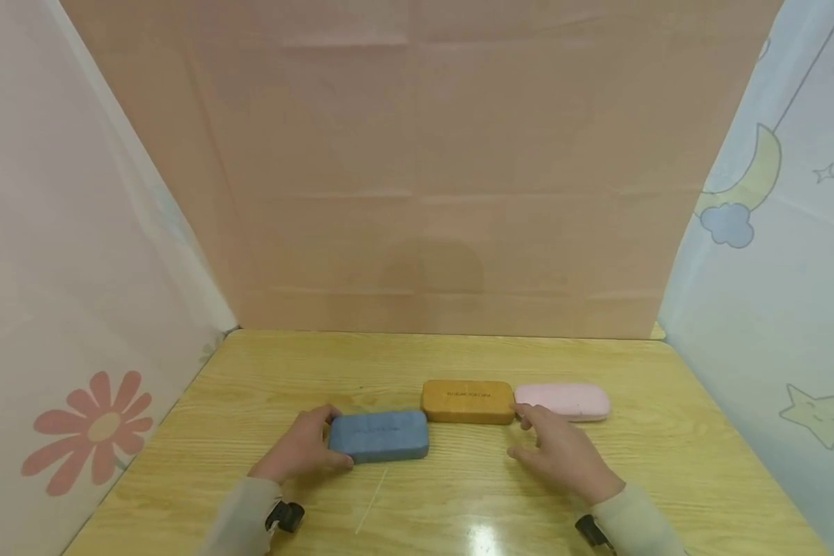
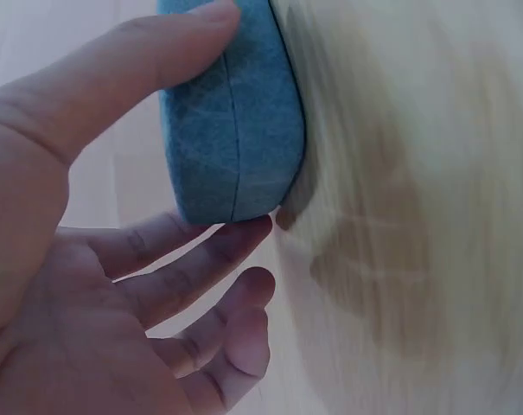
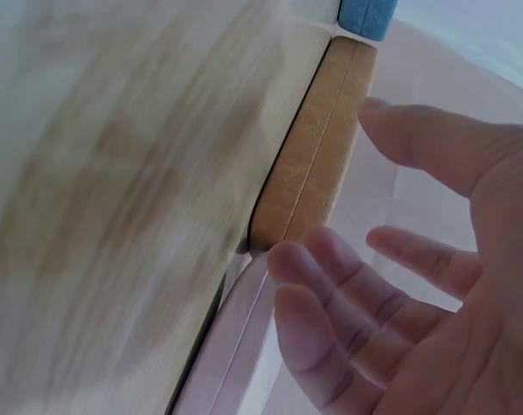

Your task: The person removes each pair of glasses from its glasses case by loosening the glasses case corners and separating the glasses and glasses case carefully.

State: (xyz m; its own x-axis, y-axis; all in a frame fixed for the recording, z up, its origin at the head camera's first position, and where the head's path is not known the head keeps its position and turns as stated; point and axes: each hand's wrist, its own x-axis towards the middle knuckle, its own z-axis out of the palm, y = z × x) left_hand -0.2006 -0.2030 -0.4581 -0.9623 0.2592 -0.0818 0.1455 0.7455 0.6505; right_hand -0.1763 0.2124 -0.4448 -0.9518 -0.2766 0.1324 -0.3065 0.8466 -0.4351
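A blue glasses case (image 1: 378, 436) lies on the table at the left of a row. My left hand (image 1: 306, 448) grips its left end, the thumb on the near side and fingers at the far side; in the left wrist view the case (image 2: 235, 130) sits between thumb and fingertips. To its right and slightly farther back is an orange-tan glasses case (image 1: 467, 401) with small dark lettering. A pink glasses case (image 1: 563, 400) adjoins that one's right end. My right hand (image 1: 563, 452) hovers by where those two meet, fingers loosely bent and thumb apart, holding nothing.
The wooden table (image 1: 361, 359) carries the cases near its middle. A plain tan sheet (image 1: 445, 170) hangs behind, with patterned sheets (image 1: 181, 232) at both sides. Dark straps (image 1: 285, 516) circle the wrists.
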